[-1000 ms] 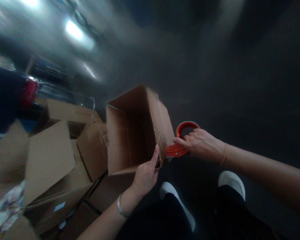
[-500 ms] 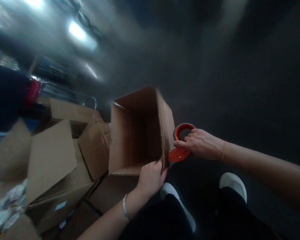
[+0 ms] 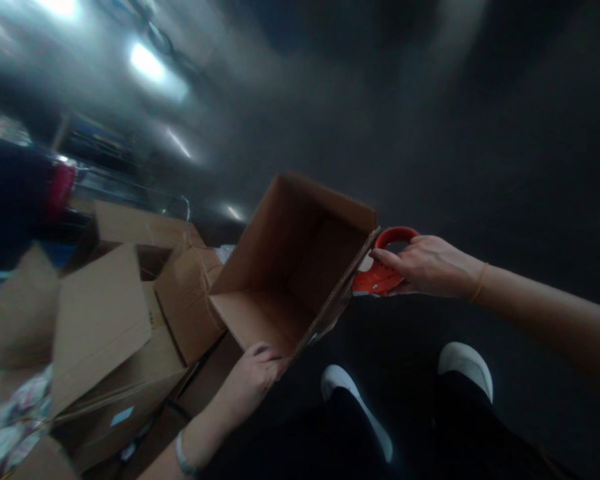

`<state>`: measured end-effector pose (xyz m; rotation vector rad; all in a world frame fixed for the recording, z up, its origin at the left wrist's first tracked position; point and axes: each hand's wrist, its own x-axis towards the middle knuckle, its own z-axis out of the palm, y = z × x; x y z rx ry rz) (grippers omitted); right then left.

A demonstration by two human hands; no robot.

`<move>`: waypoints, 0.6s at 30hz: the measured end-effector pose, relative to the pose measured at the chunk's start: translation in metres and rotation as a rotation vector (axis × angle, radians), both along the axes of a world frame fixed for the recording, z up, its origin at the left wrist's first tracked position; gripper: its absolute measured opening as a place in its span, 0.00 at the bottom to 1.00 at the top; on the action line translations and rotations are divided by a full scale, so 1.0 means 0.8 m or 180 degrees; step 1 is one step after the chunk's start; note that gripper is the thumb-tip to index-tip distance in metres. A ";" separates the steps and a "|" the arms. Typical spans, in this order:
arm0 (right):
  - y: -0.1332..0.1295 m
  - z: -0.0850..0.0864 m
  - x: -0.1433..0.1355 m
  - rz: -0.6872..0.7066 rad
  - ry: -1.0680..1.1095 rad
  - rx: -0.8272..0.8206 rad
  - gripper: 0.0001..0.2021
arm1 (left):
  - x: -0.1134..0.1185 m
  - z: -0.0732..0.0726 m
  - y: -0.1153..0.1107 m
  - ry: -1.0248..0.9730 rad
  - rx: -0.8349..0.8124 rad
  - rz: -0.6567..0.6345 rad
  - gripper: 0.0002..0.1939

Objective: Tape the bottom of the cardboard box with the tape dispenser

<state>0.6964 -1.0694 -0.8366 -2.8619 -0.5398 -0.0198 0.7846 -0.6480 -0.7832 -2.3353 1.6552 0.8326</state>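
An open cardboard box (image 3: 260,260), tilted with its mouth toward me, is held up in the middle of the view. My left hand (image 3: 253,380) is closed on its lower edge, fingers over the rim. In my right hand (image 3: 430,267) is an orange hand-held tape dispenser (image 3: 376,279), gripped by its body near the ring. The dispenser's front end is close against the box's right side; whether it touches the cardboard I cannot tell. The inside of the box, as far as it shows, holds nothing.
Several open cartons (image 3: 105,320) are piled at the left, one with flaps up. Crumpled packaging (image 3: 17,413) lies at the lower left. My white shoes (image 3: 465,367) stand on the dark floor below. A blurred red thing (image 3: 60,190) is at the far left.
The box has turned, its right edge now slanting. My left hand has shifted left and down along the rim; my right hand with the tape dispenser has moved right and slightly up.
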 end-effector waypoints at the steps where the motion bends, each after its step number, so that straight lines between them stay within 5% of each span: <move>1: 0.003 0.000 -0.002 0.0002 -0.0012 -0.0029 0.32 | 0.007 0.003 0.004 0.0051 0.0073 -0.0065 0.13; 7: 0.031 -0.002 -0.019 0.0044 -0.0207 -0.0288 0.27 | 0.013 0.023 -0.014 -0.0121 0.0502 0.0424 0.16; 11: 0.036 -0.003 -0.029 -0.0041 -0.0389 -0.0387 0.23 | -0.011 0.018 -0.050 -0.0525 0.0664 0.1273 0.42; 18: 0.021 0.001 -0.034 -0.0016 -0.0324 -0.0314 0.26 | -0.017 -0.011 -0.063 -0.0709 0.0596 0.1498 0.23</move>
